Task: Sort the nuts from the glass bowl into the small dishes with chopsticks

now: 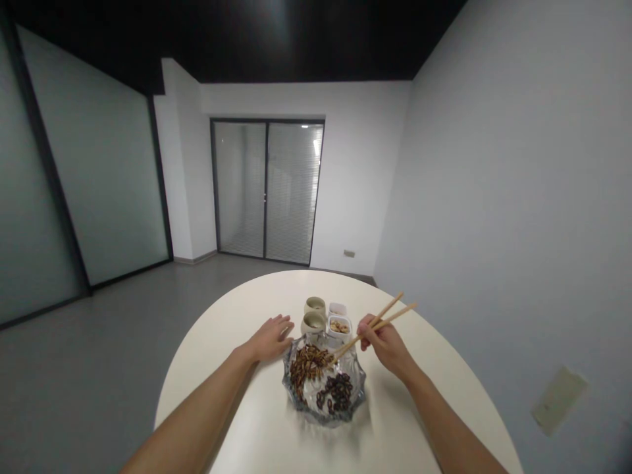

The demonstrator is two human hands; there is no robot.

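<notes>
Two wooden chopsticks (348, 347) sit in the right hand (385, 345), which is curled around them. Their tips touch the brown food (306, 368) in a glass bowl (326, 418), beside some dark food (338, 392). The left hand (270, 339) lies open, apart, near the bowl. Two small cups (314, 306) and a white tub (339, 327) stand behind, on a round white table (237, 309).

The room looks dim, with a soft glow on the black ceiling (279, 20) at twelve o'clock, small glare on the glass door (316, 146), faint shadows on the table (257, 428), and walls (494, 197) bowing toward the edges.
</notes>
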